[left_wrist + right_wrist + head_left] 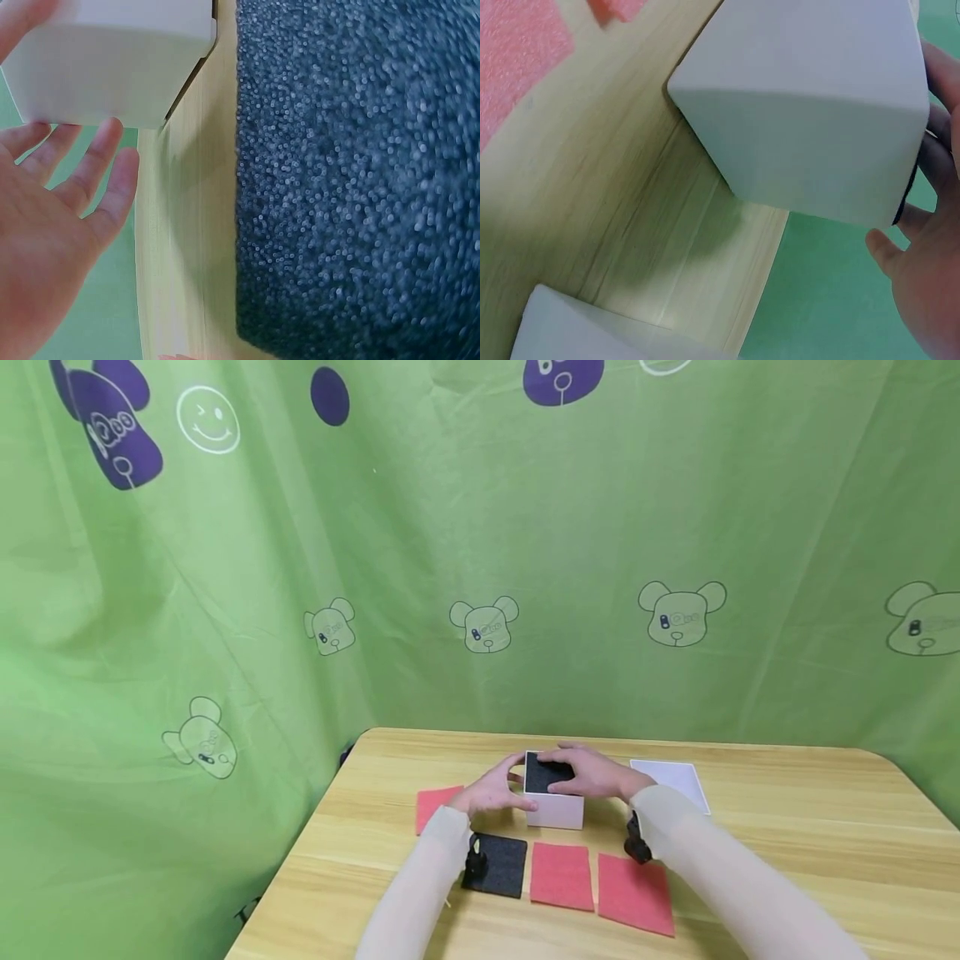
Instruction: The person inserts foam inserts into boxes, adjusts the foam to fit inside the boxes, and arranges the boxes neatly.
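A white box [555, 812] [112, 67] [802, 135] stands toward the back of the table, with a black felt square [536, 777] in its top. My left hand [491, 789] [45, 217] holds the box from the left, thumb on the front face and fingertips against the side. My right hand [596, 774] [937, 262] reaches over the top from the right, its extended fingers and thumb resting on the black square and hiding part of it.
Another black square [498, 868] [360, 180] and two pink squares [562, 877] [636, 893] lie in front of the box. One more pink piece [431, 806] is at the left. A white lid-like square [671, 781] lies at the right; a green curtain [570, 677] hangs behind.
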Motion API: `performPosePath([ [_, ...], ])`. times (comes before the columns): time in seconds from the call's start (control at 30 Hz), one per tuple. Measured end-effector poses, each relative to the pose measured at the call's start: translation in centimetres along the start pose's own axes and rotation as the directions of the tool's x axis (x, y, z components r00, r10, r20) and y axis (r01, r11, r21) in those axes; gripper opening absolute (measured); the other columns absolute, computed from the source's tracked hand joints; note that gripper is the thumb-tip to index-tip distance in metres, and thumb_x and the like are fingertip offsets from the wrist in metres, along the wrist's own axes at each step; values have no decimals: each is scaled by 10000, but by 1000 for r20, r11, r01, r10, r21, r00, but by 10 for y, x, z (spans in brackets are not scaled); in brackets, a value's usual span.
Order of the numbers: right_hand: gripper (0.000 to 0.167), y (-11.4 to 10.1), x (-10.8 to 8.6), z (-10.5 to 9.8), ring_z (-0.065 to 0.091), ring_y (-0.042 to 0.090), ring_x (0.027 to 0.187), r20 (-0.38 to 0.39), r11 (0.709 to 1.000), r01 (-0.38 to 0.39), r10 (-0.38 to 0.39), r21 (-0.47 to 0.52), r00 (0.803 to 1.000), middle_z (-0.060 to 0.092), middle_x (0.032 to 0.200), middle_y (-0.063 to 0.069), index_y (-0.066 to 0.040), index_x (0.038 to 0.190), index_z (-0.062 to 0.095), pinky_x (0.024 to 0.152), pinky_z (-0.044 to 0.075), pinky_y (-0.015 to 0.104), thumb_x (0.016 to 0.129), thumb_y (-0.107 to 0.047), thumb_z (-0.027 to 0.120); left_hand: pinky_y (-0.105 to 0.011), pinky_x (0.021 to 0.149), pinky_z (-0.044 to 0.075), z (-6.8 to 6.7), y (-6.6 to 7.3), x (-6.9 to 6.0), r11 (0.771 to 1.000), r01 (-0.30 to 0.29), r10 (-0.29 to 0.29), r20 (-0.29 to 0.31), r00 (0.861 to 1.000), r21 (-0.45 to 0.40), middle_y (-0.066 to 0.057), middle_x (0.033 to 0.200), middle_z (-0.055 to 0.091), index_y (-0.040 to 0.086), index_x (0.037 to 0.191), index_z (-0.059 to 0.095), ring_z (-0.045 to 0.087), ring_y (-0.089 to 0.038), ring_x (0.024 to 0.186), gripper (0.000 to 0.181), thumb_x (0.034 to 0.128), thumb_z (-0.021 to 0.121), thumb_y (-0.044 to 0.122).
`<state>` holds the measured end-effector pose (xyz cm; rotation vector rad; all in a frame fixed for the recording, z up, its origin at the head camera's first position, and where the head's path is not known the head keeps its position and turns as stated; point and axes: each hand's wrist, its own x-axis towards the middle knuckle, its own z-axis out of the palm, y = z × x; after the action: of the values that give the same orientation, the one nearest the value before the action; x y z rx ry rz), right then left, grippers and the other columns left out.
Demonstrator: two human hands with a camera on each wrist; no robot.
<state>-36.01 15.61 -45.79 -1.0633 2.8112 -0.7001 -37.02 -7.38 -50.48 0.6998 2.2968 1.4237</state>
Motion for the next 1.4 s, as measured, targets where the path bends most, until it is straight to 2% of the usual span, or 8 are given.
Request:
performPosePath([
  [0.23,546,0,2,3,306,464,1304,7,1000,-22,22,7,1000,428,1395,231,-114,1347,542,1009,300,606,877,-358,673,-285,881,458,0,-3,2,1000,-7,8,9,1000,-10,-30,1509,266,140,1516,182,458,-214,1199,964,770,793,121],
  [0.47,584,1,8,7,315,442,1308,-10,1000,-19,19,-15,1000,472,1378,176,-126,1337,555,1014,302,596,852,-426,680,-279,882,455,0,-2,2,1000,-6,6,6,1000,3,-24,1508,265,145,1519,168,450,-216,1211,966,778,788,132],
  [0.67,581,0,13,10,339,429,1299,-25,999,6,-7,-39,1000,544,1325,103,-104,1303,583,1017,274,614,835,-429,696,-278,877,458,0,-1,1,1000,1,-1,4,1000,5,-28,1510,257,138,1518,167,448,-215,1211,968,776,789,141],
  [1.1,507,4,19,13,404,475,1231,-63,988,111,-118,-104,991,609,1242,87,-72,1217,644,986,307,623,817,-372,728,-280,878,457,-2,-2,2,1000,4,-4,-5,1000,6,8,1509,265,139,1518,169,449,-201,1214,980,768,799,172],
  [1.3,480,5,17,12,396,459,1242,-40,993,93,-96,-76,995,583,1275,105,-82,1236,633,990,309,613,835,-332,720,-277,883,455,-1,-2,2,1000,0,0,-6,1000,10,-5,1509,268,128,1519,164,454,-205,1211,981,769,796,163],
  [1.4,458,5,17,12,412,453,1227,-33,991,110,-113,-74,993,584,1275,101,-94,1222,645,977,329,605,839,-335,717,-272,877,460,-1,-2,2,1000,-10,10,-1,1000,12,1,1510,265,127,1517,166,459,-195,1205,974,772,792,160],
])
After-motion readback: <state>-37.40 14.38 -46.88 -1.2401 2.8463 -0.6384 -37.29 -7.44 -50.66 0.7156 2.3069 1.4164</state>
